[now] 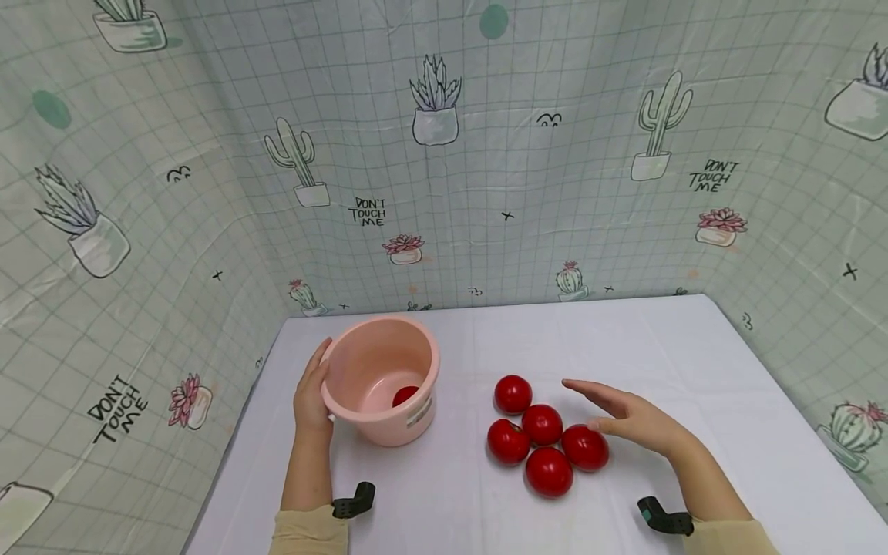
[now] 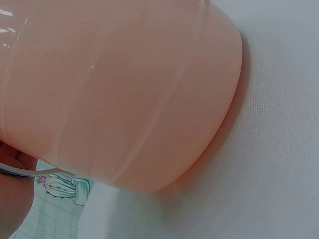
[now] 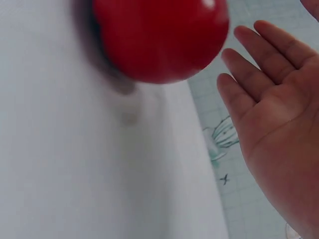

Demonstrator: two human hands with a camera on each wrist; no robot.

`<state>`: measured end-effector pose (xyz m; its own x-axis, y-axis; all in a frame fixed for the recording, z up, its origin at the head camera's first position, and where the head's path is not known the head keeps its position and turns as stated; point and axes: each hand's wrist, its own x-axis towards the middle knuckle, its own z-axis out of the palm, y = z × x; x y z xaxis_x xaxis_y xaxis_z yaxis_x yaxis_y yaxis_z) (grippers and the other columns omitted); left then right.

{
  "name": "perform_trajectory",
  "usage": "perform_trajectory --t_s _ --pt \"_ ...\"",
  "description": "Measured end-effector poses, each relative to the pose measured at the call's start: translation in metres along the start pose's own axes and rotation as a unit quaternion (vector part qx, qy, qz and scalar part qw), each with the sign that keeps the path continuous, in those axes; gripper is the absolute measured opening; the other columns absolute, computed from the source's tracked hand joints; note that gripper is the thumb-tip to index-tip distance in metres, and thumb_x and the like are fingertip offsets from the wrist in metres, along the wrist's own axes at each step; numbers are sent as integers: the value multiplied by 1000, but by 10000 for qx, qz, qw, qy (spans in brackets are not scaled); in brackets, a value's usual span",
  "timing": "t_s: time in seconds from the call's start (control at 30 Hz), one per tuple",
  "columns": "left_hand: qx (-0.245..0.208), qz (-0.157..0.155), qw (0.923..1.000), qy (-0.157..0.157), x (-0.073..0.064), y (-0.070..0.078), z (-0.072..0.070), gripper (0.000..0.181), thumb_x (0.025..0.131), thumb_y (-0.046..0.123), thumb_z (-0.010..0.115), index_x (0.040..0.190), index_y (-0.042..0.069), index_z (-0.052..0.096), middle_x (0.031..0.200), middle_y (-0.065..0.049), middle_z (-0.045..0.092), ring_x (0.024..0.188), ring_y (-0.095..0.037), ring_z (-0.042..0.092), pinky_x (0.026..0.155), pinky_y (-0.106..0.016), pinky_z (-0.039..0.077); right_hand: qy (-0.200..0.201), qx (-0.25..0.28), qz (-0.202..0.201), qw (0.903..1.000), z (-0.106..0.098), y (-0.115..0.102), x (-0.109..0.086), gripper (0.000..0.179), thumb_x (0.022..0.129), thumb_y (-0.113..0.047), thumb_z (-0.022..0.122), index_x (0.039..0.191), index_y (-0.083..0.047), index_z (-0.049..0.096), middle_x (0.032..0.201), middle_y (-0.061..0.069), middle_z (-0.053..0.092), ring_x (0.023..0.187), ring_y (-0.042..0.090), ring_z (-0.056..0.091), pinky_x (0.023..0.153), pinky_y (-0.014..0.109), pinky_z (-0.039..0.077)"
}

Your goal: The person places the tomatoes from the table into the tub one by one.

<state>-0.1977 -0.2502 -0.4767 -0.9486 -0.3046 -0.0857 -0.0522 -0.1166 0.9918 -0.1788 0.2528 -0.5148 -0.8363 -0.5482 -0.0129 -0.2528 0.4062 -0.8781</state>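
Observation:
My left hand (image 1: 312, 397) grips the side of a pink plastic bucket (image 1: 398, 432) at the left, its fingers up by the rim. One red tomato (image 1: 404, 396) lies inside the bucket. In the left wrist view, the bucket's wall (image 2: 129, 94) fills most of the picture, with a thin pale handle (image 2: 25, 172) crossing the hand. To the right of the bucket, several glossy red tomatoes (image 1: 543, 425) sit in a cluster. My right hand (image 1: 638, 418) hovers beside the rightmost tomato (image 1: 586, 449), fingers extended and holding nothing. A tomato (image 3: 162, 37) shows close in the right wrist view.
A white cloth covers the table (image 1: 458, 509). Around its back and sides hangs a grid-patterned curtain (image 1: 506, 177) printed with cacti and lettering. Black camera mounts (image 1: 664, 518) are strapped at both wrists.

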Motion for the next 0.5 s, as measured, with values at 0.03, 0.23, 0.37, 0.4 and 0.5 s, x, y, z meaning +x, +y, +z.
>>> perform_trajectory --t_s 0.03,0.23,0.37,0.4,0.5 --pt "-6 7 10000 -8 0 0 0 44 104 29 33 145 36 49 156 14 41 145 -10 35 118 -35 33 -4 94 29 10000 1 4 -1 58 96 -21 61 151 -24 41 157 5 41 134 -16 36 109 30 44" --pt "-19 21 10000 -20 0 -1 -1 44 105 28 32 145 37 49 155 14 41 144 -8 35 119 -37 32 -137 551 -70 9984 7 22 -4 60 95 -18 61 151 -18 40 157 12 39 134 -16 36 106 14 38" --pt "0 8 10000 -1 0 -2 -1 44 105 29 32 144 37 49 155 15 42 144 -8 36 119 -37 33 -321 850 -342 9953 9 35 -6 61 95 -11 59 152 -13 39 157 19 37 136 -12 37 106 10 35" --pt "11 -7 10000 8 1 -2 -1 44 105 29 33 144 38 49 155 15 41 144 -8 36 119 -37 33 -369 926 -425 9941 9 37 -6 61 95 -10 58 152 -11 38 157 21 36 137 -11 38 106 10 35" --pt "-2 -48 10000 56 1 -1 -1 43 104 29 34 144 37 50 156 14 41 145 -10 36 118 -36 34 -442 1127 -401 9918 9 41 -7 61 94 -9 58 152 -10 38 156 23 36 137 -8 40 105 11 37"
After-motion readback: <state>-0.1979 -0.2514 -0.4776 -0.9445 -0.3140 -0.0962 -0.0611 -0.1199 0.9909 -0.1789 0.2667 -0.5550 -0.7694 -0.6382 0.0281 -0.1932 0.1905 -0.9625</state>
